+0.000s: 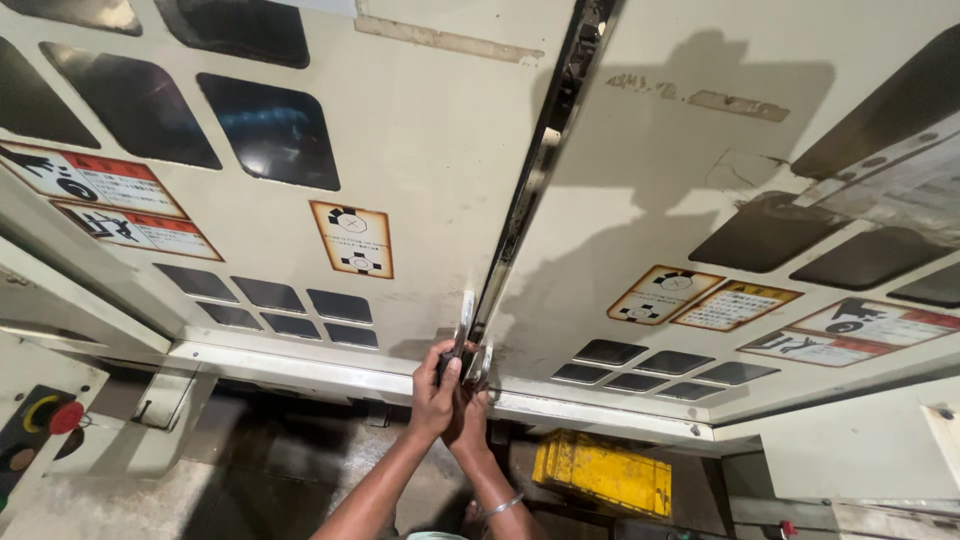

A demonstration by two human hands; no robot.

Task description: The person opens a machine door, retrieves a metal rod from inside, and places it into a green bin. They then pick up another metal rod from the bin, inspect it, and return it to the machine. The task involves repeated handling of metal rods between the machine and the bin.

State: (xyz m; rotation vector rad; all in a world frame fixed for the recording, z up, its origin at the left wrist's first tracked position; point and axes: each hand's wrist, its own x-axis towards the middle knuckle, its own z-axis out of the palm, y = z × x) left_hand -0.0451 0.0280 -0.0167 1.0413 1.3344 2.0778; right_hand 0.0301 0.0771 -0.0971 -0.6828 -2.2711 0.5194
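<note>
left hand: up at the bottom of the seam between the two doors; fingers curled tight round a dark handle, thumb lying up along it; so it's clamped on that, not loose

right hand: tucked right behind and a bit under the left one, touching it; fingers bunched up by the metal latch; can't really tell if it's gripping anything or just pressed there, the left hand hides most of it; there's a thin bangle on that wrist

handle: sits at the lower end of the seam, just left of the gap; a pale strip sticks up out of the fist along the door edge

seam: dark gap running from top centre down to the hands, slightly tilted; you can see bits of metal rail inside it

left door: cream panel, grubby; dark rounded windows up top, a block of small dark slots lower down, a square warning sticker near the middle and two red and white ones further left

right door: same cream colour, more dark windows off to the right, three stickers in a row and another slot block near the hands; shadow of the arms falls across it

rail: pale ledge along the bottom of both doors; hands are just above it

crate: yellow, on the floor below the right door, near the right forearm

button: red one with a yellow ring, far left on a side panel, well apart from the hands
</note>
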